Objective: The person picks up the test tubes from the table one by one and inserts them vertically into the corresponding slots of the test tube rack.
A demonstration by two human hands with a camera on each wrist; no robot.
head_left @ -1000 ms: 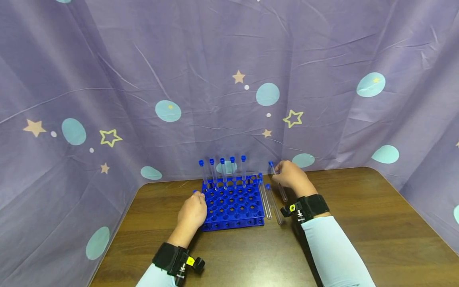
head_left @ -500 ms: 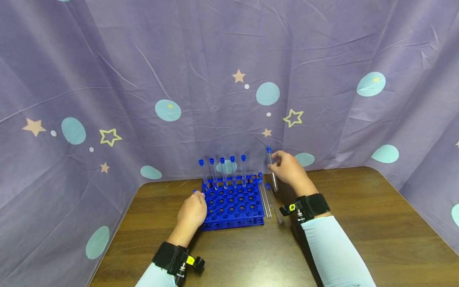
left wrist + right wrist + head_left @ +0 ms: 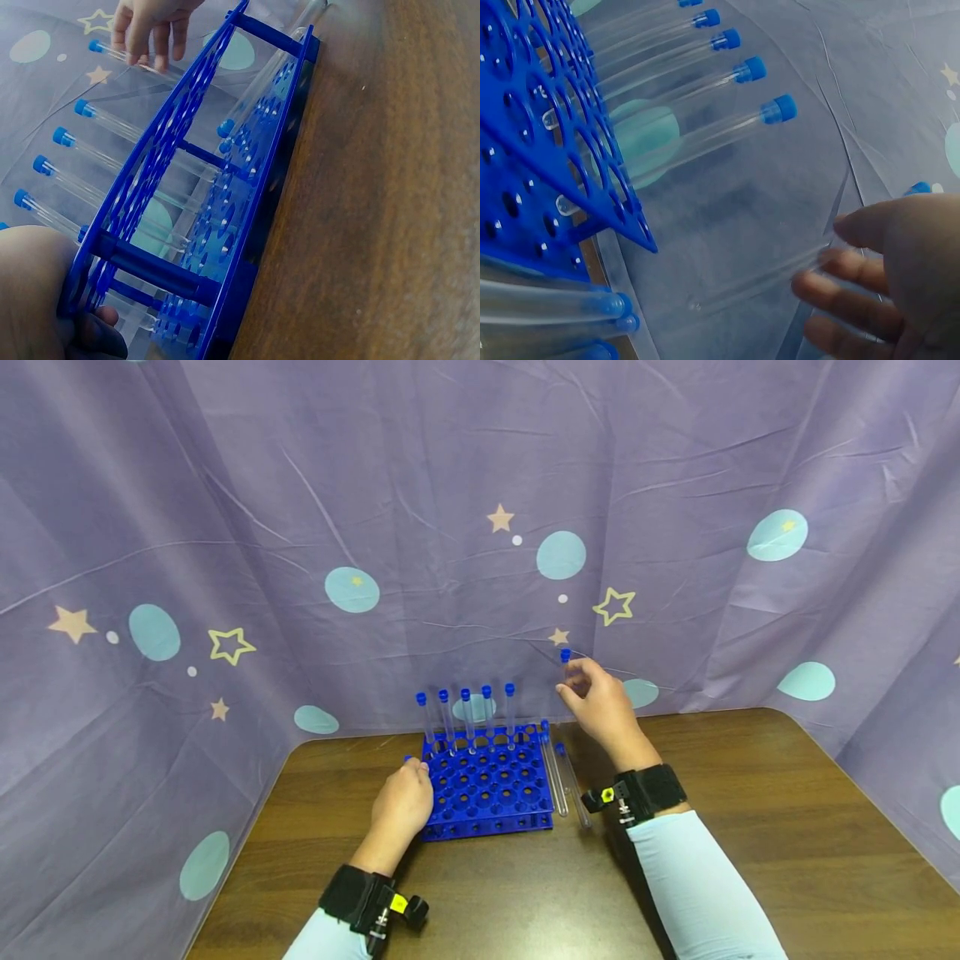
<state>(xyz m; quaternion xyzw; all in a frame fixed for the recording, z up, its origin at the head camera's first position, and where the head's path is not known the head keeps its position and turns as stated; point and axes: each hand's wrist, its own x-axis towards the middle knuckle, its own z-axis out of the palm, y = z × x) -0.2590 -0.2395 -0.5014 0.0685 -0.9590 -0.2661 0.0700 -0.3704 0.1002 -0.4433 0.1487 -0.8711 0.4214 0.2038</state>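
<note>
My left hand grips the left end of a blue plastic test tube rack. Several clear test tubes with blue caps stand upright in its back row, and most of the other holes show no tube. To the right of the rack, my right hand pinches one more capped test tube between thumb and fingers. That tube is held upright above the table, its blue cap over the fingertips. Below this hand, several capped test tubes lie on the table along the rack's right side.
The brown wooden table extends in front of the rack and to both sides. Close behind its back edge hangs a purple curtain with stars and teal spots. Each wrist wears a black strap with a small camera.
My right hand has lifted its test tube from low beside the lying ones, raising it and turning it more upright. The left hand and the rack have stayed in place.
</note>
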